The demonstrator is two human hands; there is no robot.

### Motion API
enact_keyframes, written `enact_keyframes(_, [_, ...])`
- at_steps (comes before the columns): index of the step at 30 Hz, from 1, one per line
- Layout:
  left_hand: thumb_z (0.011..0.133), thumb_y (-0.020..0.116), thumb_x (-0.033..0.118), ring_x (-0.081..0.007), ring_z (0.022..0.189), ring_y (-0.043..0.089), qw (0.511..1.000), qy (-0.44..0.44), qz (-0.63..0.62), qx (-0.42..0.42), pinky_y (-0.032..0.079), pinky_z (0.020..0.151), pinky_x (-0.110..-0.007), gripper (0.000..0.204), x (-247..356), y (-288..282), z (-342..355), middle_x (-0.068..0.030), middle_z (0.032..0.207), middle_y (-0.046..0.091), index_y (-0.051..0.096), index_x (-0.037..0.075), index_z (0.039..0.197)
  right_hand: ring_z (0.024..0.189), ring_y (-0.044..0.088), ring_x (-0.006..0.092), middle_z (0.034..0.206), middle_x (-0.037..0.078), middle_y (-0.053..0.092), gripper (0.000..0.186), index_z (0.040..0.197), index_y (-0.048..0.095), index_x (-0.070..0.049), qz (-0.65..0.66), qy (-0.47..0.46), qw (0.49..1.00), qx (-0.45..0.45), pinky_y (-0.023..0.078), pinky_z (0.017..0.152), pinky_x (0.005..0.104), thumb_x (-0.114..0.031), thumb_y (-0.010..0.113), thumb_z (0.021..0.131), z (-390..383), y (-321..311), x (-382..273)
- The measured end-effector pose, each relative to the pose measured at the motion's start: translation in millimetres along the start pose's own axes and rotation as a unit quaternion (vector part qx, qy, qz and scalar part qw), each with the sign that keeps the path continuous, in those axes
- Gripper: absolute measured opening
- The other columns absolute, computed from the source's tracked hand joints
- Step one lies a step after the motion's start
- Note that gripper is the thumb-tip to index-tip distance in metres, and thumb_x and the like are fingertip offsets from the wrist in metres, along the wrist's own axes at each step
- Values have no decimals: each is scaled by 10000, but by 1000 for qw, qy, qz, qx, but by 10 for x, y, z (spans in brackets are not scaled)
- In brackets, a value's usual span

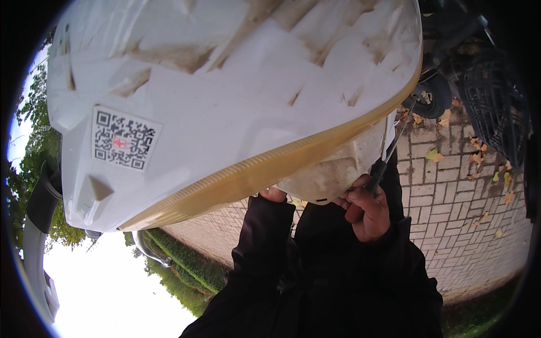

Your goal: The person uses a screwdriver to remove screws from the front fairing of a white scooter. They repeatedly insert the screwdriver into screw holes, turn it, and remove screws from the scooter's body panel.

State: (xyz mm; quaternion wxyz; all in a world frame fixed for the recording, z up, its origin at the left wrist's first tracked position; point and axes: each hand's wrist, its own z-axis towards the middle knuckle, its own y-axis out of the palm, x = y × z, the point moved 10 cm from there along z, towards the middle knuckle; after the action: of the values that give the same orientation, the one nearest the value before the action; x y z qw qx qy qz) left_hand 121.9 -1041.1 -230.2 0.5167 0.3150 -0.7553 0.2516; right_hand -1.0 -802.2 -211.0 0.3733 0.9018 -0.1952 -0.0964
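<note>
A large white plastic vehicle body panel point(208, 129), streaked with brown dirt, fills the upper view. A yellowed ribbed strip point(236, 172) runs along its lower edge. Beneath the strip hangs a smaller, grimy whitish part point(324, 177). My left hand point(273, 194) is at the strip's lower edge beside this part, its fingers mostly hidden. At the part's right side, my right hand point(369, 213) is closed with bent fingers around the black end of a thin rod-like piece point(378, 170). Whether that is a cable or a tool, I cannot tell.
A square code sticker point(125, 139) is on the panel's left. A grey and black handlebar-like part point(39, 208) stands at far left. Right are a dark wheel point(431, 96), a black basket point(493, 107), and brick paving point(445, 203) with fallen leaves. A hedge point(189, 265) lies lower left.
</note>
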Motion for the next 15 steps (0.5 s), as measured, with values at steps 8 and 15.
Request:
enact_keyframes(8, [1055,586,308,-256,1245,606,991,80,103,7,536,1001,-390,520,263,129,-60,-161,1452,550,478,-8,1454,750,650,221,876,134,690,202,1100,592,-25,-10,6,1000,21,551,918,474,-2,616,900,-59,-52,41])
enact_keyframes(15, [982,618,85,-229,994,706,991,-93,-62,78,576,803,-317,322,202,244,-509,-171,1132,709,615,1,1293,814,646,205,878,117,666,190,1078,598,-28,-2,-21,1000,3,552,909,457,-5,625,891,-64,49,-13])
